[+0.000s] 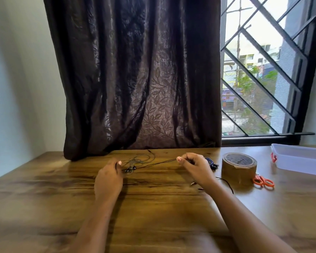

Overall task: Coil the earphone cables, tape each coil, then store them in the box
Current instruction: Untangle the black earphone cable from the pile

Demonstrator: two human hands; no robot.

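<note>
A thin black earphone cable [157, 163] is stretched taut between my two hands over the wooden table [153, 207]. My left hand [109, 177] pinches the cable near its earbuds, beside a loose tangle of its loops at the curtain's foot. My right hand [195, 166] pinches the other end of the stretched length. Behind my right hand lies a blue earphone [211, 163], partly hidden. A jack plug and a stray black cable [226, 182] lie by my right wrist. The roll of brown tape [239, 166] stands to the right. A clear plastic box [299, 158] with a red clasp sits at the far right.
Orange-handled scissors [264, 181] lie in front of the tape roll. A dark curtain [135, 79] hangs down onto the table's back edge. A barred window [263, 70] is at the back right, and a pale wall at the left.
</note>
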